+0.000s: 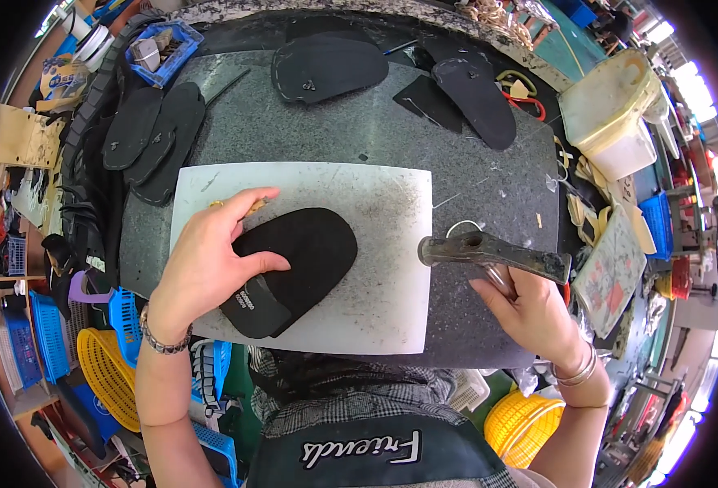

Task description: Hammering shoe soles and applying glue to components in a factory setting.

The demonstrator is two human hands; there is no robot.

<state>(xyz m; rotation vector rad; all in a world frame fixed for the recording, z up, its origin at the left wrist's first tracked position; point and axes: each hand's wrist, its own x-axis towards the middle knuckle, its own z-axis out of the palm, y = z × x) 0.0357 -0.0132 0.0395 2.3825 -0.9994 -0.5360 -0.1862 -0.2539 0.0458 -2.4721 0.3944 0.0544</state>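
Note:
A black shoe sole (314, 252) with a smoother heel piece (255, 309) lies tilted on a white board (387, 317). My left hand (213, 252) grips its left edge, thumb pressed on top and the other fingers along the far side. To the right, my right hand (530, 309) is closed round the handle of a hammer (493, 254). The dark metal head is raised over the board's right edge, apart from the sole. Most of the handle is hidden by my fingers.
The board rests on a dark grey worktable (489, 179). Black sole pieces (326, 69) lie along its far side, with more stacked (160, 146) at the left. A blue basket (164, 53) stands far left, a dirty cream container (607, 106) far right. Yellow baskets (522, 427) sit below.

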